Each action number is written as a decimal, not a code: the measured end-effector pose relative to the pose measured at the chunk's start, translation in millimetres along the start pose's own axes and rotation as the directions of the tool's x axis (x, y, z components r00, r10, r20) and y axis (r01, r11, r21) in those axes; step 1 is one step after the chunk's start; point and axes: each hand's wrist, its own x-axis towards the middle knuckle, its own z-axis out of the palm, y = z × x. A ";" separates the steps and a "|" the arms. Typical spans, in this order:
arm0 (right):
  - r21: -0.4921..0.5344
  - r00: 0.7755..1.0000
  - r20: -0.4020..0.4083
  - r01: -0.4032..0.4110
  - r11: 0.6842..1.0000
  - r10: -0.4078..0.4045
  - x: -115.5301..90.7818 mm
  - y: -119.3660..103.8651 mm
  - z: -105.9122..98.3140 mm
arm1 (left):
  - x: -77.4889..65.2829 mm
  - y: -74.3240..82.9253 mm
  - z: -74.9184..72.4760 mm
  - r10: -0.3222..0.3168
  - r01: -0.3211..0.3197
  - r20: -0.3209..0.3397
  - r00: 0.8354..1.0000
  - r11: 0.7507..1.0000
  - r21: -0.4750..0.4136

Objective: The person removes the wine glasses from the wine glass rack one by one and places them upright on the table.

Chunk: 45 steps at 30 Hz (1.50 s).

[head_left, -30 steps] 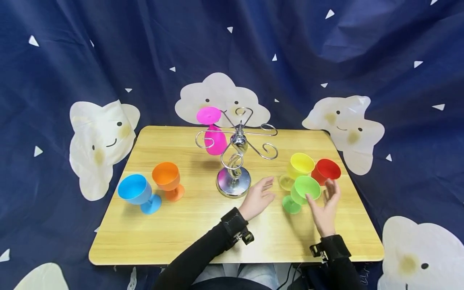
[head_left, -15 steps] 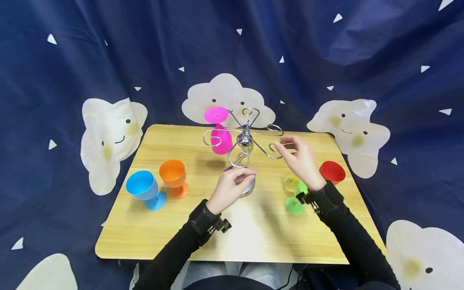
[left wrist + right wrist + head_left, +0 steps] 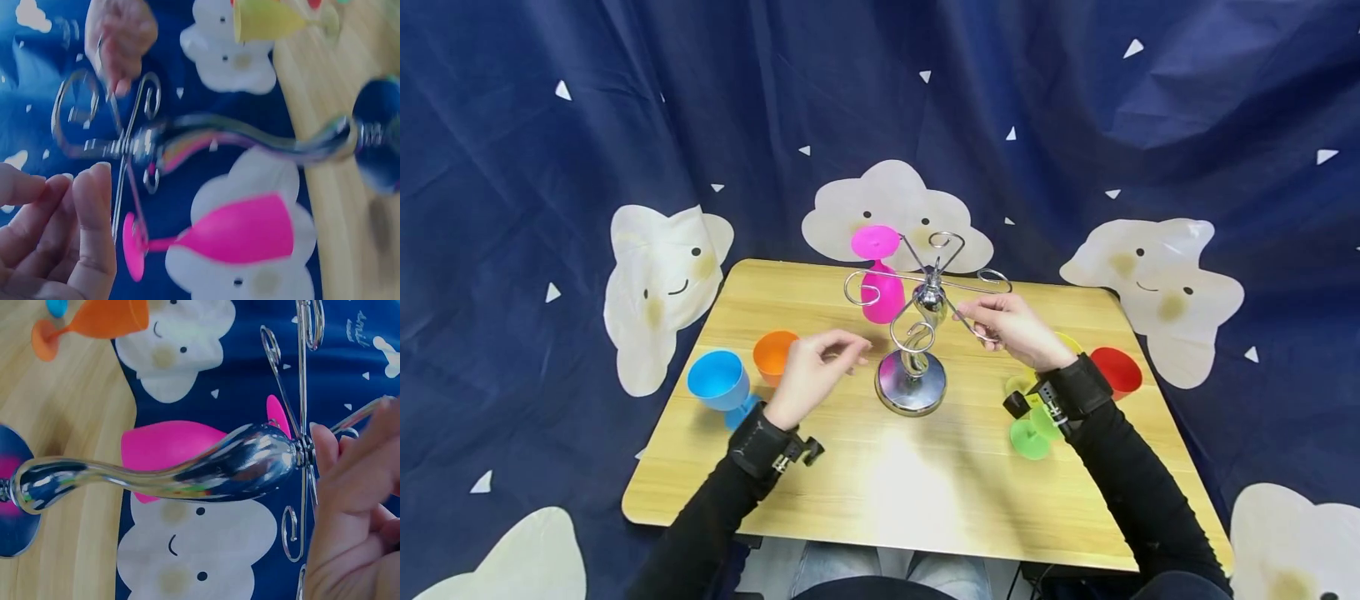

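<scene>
A silver wine glass rack [image 3: 917, 367] with a wavy stem and several curled wire arms stands mid-table. A pink goblet [image 3: 883, 292] hangs upside down from its far left arm, its foot held in the wire. My right hand [image 3: 1011, 329] pinches a wire arm on the rack's right side; in the left wrist view its fingers [image 3: 119, 78] curl over the wire. Left of the rack, my left hand [image 3: 820, 371] hovers with loosely bent fingers and nothing between them, overlapping an orange goblet [image 3: 771, 354] in the head view.
A blue goblet [image 3: 717, 379] stands on the left of the wooden table [image 3: 850, 492]. On the right are a red goblet [image 3: 1116, 371], a green goblet [image 3: 1030, 439] and a yellow goblet [image 3: 265, 20], partly hidden by my right arm. A dark blue curtain [image 3: 760, 75] hangs behind.
My right hand has gone from beside the green goblet up to the rack's right arm and taken hold of it. The left hand has moved left, away from the rack's base.
</scene>
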 end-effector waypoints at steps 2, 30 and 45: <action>-0.005 1.000 -0.005 0.005 1.000 -0.005 -1.0 -0.2 -1.8 | 6.6 1.1 -11.7 -0.029 0.029 -0.025 0.999 1.000 -0.007; -0.026 1.000 -0.001 0.009 1.000 -0.009 -0.2 5.6 -10.6 | 169.9 -50.2 -22.9 -0.150 0.175 -0.092 0.984 0.895 0.410; 0.006 1.000 0.002 0.000 1.000 0.000 0.8 5.0 -9.4 | 192.0 -63.1 -17.4 -0.280 0.290 -0.074 0.957 0.923 0.254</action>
